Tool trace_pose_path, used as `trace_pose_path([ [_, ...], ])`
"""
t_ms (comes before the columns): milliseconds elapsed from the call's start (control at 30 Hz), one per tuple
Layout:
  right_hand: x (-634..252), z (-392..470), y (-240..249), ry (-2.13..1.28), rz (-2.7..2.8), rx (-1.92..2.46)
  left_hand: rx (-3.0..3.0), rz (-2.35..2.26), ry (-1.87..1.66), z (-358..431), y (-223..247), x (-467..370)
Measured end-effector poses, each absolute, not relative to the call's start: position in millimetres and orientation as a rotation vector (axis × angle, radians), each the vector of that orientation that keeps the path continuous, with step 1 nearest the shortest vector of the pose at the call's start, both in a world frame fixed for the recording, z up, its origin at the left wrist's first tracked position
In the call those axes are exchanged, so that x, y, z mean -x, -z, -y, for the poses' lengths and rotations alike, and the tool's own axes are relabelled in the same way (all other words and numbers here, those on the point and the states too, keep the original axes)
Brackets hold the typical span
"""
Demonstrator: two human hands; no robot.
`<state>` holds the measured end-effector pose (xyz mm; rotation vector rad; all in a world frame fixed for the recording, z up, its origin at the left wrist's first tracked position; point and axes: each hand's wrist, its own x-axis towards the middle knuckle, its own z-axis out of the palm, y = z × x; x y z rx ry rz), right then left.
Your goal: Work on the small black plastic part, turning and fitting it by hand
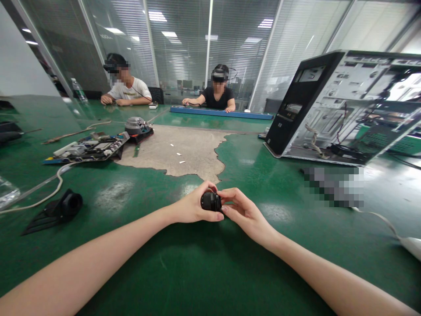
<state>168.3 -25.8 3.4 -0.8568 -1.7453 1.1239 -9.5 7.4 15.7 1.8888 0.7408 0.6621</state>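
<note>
My left hand (194,208) is wrapped round a small black rounded plastic part (209,201), thumb below it and fingers above. What kind of part it is I cannot make out. From the other side, my right hand (242,210) pinches the part's right end with bent thumb and fingertips. Both hands are low over the green tabletop (184,272), in front of a patch of worn grey surface (184,149). To the left lies a black plastic piece (64,208) with a round opening and a flat, pointed base.
At the left are a circuit board (90,147), a round metal-and-black cooler (137,126) and a pale cable (49,198). An opened computer case (329,105) stands at the right. Across the table sit two people (131,90) wearing headsets; a long blue bar (220,113) lies before one.
</note>
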Motion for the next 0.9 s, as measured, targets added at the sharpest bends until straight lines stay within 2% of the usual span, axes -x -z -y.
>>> trace_pose_path([
  [333,-164.7,26.7,-12.1,-1.202,1.679,1.007,-1.952,-0.804,-0.618,-4.0,-15.8,10.1],
  [633,-168.8,29.3,-5.1,-1.073,1.785,0.832,-1.929,-0.747,-0.614,-7.7,-14.8,12.3],
  [900,-166.2,26.6,-6.5,-1.170,1.633,0.861,-1.980,-0.772,-0.627,-7.1,-14.7,11.7],
])
